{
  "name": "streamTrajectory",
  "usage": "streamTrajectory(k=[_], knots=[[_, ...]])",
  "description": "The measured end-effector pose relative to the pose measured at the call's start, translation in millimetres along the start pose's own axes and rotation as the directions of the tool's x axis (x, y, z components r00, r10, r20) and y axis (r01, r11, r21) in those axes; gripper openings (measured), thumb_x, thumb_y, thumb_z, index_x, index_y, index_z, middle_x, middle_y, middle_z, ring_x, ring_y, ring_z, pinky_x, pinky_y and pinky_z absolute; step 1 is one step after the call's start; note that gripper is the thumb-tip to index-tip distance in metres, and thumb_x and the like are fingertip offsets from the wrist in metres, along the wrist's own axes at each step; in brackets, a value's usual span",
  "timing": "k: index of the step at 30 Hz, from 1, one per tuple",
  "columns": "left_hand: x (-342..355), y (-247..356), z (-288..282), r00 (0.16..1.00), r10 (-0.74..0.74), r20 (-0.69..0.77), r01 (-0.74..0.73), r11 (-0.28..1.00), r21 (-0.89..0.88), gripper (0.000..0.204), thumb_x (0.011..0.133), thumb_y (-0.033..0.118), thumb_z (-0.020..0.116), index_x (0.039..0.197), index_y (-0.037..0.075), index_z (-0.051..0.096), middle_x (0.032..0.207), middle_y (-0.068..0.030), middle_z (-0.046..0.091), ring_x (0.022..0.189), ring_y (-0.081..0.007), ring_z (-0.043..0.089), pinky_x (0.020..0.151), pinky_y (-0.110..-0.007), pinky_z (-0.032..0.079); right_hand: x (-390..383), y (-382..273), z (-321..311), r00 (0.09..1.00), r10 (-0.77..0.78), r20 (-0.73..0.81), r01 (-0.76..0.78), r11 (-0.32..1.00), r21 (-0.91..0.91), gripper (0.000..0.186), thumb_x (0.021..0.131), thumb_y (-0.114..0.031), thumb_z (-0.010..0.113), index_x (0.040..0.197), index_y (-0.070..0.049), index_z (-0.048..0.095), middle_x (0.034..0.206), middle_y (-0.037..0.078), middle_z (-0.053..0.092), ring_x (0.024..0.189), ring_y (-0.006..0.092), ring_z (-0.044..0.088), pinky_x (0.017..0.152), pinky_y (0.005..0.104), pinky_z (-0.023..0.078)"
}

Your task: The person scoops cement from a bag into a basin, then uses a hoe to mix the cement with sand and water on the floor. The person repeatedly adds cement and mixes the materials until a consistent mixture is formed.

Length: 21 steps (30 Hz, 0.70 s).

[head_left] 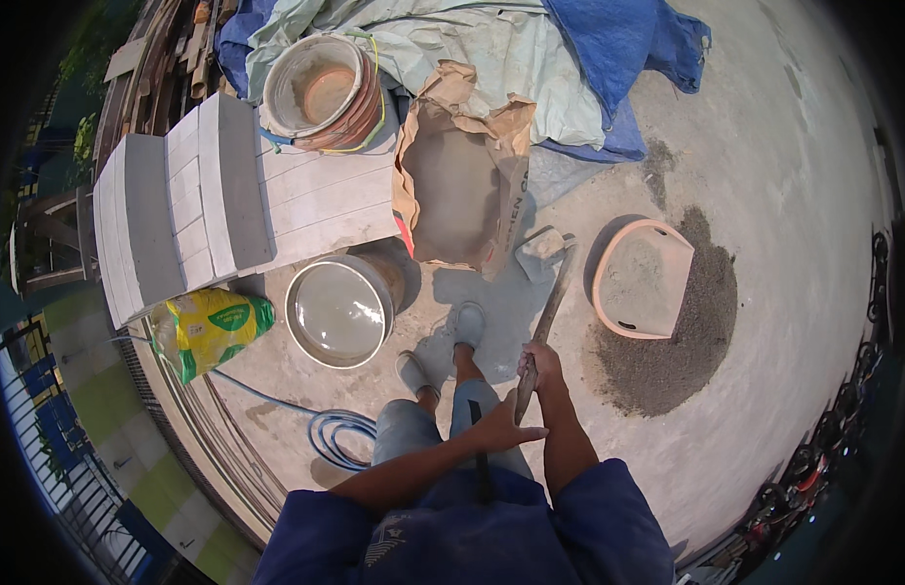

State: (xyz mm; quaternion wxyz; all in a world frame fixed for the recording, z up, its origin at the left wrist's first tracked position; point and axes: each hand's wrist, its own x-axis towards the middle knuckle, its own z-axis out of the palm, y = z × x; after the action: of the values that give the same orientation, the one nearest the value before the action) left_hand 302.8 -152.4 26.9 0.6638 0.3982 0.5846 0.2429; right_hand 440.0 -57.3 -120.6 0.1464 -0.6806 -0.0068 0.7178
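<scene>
The right hand (541, 368) grips a long wooden-handled hoe (554, 304); the left hand (506, 427) clasps its near end, thumb sticking out, fingers narrowed around it. The hoe's head lies between the open paper sack (514, 200) and the pale orange tub (683, 292).

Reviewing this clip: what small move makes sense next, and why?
Probably lift the hoe blade slightly toward the open paper sack. The right hand grips the wooden handle, the left hand is at its near end, the blade sits close beside the sack, and grey powder shows inside it.
</scene>
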Motion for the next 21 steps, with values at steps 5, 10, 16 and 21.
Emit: streamTrajectory(k=[5,10,16,21], knots=[[-41,-18,-18,0.955,-0.272,0.118,0.231,0.933,0.276,0.073,0.078,0.025,0.069,0.138,0.0,0.036,0.101,-0.0277,0.064,0.092,-0.0439,0.065,0.082,-0.05,0.051,-51,24,24,0.973,-0.232,-0.019,0.233,0.965,0.119,0.017,0.082,-0.013,0.069,0.089,-0.011,0.054,0.068,0.004,0.053,0.053,0.0185,0.056,0.046,0.0351,0.047],[-153,28,-91,0.977,-0.158,0.141,0.095,0.921,0.377,0.066,0.08,0.021,0.067,0.138,0.006,0.038,0.095,-0.0258,0.066,0.086,-0.0432,0.065,0.077,-0.05,0.051,-116,-16,61,0.895,-0.429,0.121,0.298,0.778,0.553,0.018,0.089,-0.026,0.07,0.089,-0.015,0.056,0.068,0.0,0.053,0.06,0.0176,0.058,0.055,0.0363,0.049],[-281,-25,-136,0.998,0.003,-0.056,0.029,0.831,0.556,0.056,0.081,0.022,0.067,0.131,0.011,0.047,0.093,-0.0208,0.067,0.086,-0.0374,0.067,0.074,-0.049,0.052,-197,-47,103,0.834,-0.522,0.176,0.422,0.811,0.406,0.009,0.087,-0.015,0.064,0.085,-0.014,0.055,0.067,0.001,0.052,0.057,0.0172,0.052,0.057,0.0363,0.047],[-296,-125,-126,0.889,0.179,-0.42,0.106,0.814,0.572,0.04,0.075,0.018,0.071,0.112,0.011,0.059,0.09,-0.018,0.066,0.087,-0.0353,0.065,0.074,-0.047,0.051,-257,-4,180,0.717,-0.633,0.291,0.527,0.766,0.368,0.009,0.084,-0.01,0.064,0.085,-0.009,0.055,0.067,0.005,0.052,0.056,0.0215,0.054,0.057,0.0401,0.048]])
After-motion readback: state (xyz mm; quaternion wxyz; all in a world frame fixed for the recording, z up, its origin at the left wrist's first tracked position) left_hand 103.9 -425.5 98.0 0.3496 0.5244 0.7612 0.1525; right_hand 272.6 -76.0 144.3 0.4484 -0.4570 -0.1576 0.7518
